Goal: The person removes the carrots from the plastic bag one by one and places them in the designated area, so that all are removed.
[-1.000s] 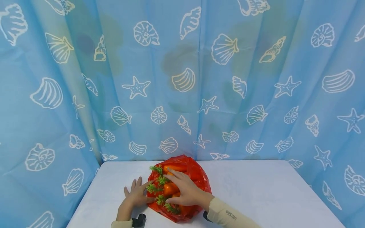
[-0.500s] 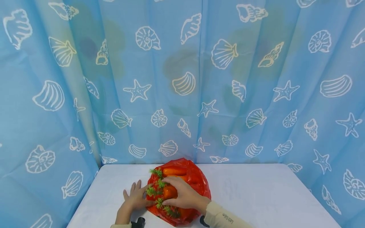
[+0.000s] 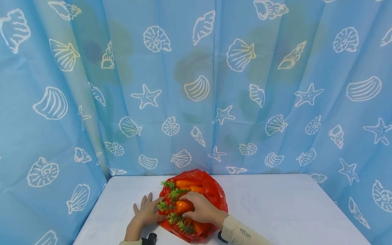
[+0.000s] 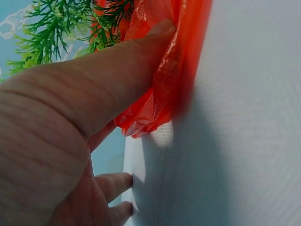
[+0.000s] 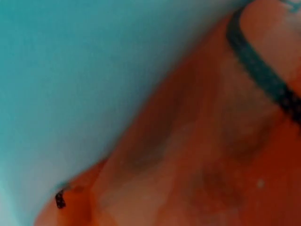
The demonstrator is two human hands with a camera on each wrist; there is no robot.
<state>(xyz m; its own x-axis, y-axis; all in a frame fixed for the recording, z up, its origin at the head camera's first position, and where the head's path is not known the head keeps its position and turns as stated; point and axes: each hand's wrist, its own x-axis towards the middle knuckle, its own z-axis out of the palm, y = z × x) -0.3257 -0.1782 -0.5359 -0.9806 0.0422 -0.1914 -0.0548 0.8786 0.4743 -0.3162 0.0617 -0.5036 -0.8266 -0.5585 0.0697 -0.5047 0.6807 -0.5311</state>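
Note:
A red plastic bag [image 3: 215, 190] lies at the left middle of the white table, with several orange carrots [image 3: 183, 183] in it. Their green tops [image 3: 165, 206] point left. At the bag's left edge, my left hand [image 3: 147, 211] is spread; thumb and index finger touch the red film at separate spots. The left wrist view shows the thumb [image 4: 113, 75] pressing into the film, other fingertips on the table. My right hand [image 3: 202, 208] reaches over the bag from the right, thumb and fingers curled about a middle carrot [image 3: 182, 207]. Red film blurs the right wrist view.
The white table [image 3: 269, 207] extends to the right of the bag. Behind it hangs a blue curtain [image 3: 171, 68] with white shell and starfish prints. A black wrist mount [image 3: 150, 239] sits at my left wrist, near the table's front.
My right hand's thumb and fingers have drawn closer together around a middle carrot, uncovering the upper carrots. My left hand stays at the bag's left edge. The head view has shifted slightly.

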